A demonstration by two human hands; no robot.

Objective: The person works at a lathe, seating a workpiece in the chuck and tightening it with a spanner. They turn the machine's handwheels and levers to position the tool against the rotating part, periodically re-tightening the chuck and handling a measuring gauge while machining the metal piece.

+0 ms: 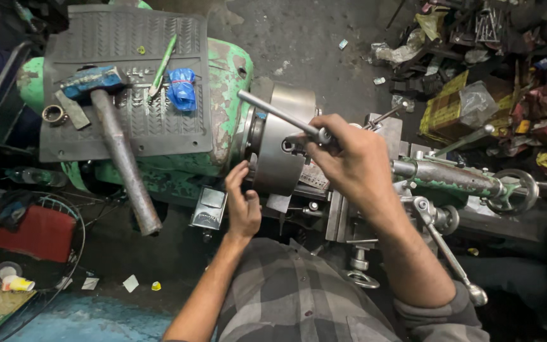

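Head view: right hand (356, 158) fingers closed round chuck key (280, 114) seated in lathe chuck (280, 152) at centre; left hand (243, 201) loosely cupping chuck's near rim; best kept fully seated, turned steadily, chuck braced

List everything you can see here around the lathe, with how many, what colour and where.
lathe chuck: one, grey steel, centre, on the green headstock
chuck key: one, silver, T-handled, seated in the chuck's top
rubber mat: one, dark grey, covering the headstock top
hammer: one, blue head, rusty grey handle, lying on the mat
plastic bag: one, blue, on the mat
green stick: one, on the mat beside the bag
bearing ring: one, metal, mat's left edge
tailstock handwheel: one, grey, far right
scrap pile: many pieces, mixed colours, upper right floor
left hand: one, on the chuck's lower rim
right hand: one, gripping the chuck key
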